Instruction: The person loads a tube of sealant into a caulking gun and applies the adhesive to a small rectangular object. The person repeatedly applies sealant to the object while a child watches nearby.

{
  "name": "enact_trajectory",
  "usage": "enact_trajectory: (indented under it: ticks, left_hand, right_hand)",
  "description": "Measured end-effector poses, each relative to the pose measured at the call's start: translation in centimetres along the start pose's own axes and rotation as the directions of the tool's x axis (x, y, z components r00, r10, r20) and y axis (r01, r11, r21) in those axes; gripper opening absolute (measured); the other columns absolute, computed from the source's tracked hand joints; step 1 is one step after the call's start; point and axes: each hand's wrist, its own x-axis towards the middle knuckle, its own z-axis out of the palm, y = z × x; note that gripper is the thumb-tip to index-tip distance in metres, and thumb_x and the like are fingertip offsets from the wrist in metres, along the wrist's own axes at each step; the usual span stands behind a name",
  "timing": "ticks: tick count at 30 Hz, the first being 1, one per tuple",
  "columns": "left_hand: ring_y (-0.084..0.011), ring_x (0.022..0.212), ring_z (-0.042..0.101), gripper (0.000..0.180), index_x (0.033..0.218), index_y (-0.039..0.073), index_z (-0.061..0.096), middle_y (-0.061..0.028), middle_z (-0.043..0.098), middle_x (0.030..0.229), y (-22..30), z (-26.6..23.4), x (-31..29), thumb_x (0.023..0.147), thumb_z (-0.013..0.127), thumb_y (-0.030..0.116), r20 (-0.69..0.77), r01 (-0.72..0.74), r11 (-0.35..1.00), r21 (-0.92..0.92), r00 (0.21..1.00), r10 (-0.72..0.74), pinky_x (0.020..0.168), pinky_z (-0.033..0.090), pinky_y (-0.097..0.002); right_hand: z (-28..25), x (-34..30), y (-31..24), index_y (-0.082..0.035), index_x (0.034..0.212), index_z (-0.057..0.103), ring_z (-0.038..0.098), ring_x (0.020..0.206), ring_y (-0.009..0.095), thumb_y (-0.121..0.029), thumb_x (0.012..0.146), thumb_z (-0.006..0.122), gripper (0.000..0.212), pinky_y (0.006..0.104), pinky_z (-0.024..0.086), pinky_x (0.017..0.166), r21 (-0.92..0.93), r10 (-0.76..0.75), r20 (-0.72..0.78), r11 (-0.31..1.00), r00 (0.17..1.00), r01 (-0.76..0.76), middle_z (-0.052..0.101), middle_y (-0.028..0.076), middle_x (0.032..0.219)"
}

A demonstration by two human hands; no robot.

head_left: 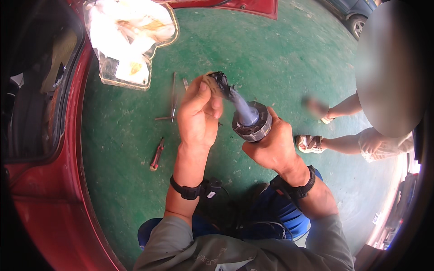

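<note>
My right hand (275, 147) is wrapped around a caulking gun, just behind its dark ring-shaped front collar (250, 133). From the collar a bluish cone nozzle (244, 110) points away and to the left, with black sealant smeared at its tip. My left hand (197, 113) pinches a tan scrap (212, 84), perhaps paper or cardboard, against that tip. Thick black sealant (221, 80) clings to the scrap. The gun's rear and trigger are hidden by my right hand.
A red car body (68, 149) runs down the left side. On the green floor lie a red-handled screwdriver (157, 156) and a long metal wrench (173, 97). A clear plastic sheet with brown stains (147, 49) is at the upper left. Another person's sandalled foot (310, 143) stands at right.
</note>
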Motion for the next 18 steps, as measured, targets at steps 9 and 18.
enact_trajectory:
  ticks: [9,18]
  left_hand:
    - [-0.0135,0.074,0.055,0.021,0.119,0.001,0.066,-0.0035,0.065,0.091,0.2,0.2,-0.3,0.109,0.057,0.017,-0.064,-0.062,0.995,0.078,0.996,0.067,0.058,0.042,-0.0259]
    - [-0.0118,0.072,0.056,0.025,0.125,-0.003,0.065,-0.0027,0.064,0.089,0.4,1.3,-0.6,0.109,0.056,0.014,-0.143,-0.159,0.95,0.268,0.969,0.202,0.057,0.041,-0.0245]
  right_hand:
    - [0.2,0.0,1.0,0.002,0.119,0.061,0.071,0.086,0.048,-0.015,0.066,0.074,0.056,0.0506,0.059,0.079,-0.137,-0.045,-0.061,0.99,0.997,0.036,0.072,0.028,0.092]
    - [0.0,-0.1,0.7,0.002,0.117,0.061,0.071,0.084,0.048,-0.016,0.067,0.073,0.055,0.0512,0.059,0.077,-0.1,-0.009,-0.031,0.995,0.999,0.006,0.072,0.029,0.09]
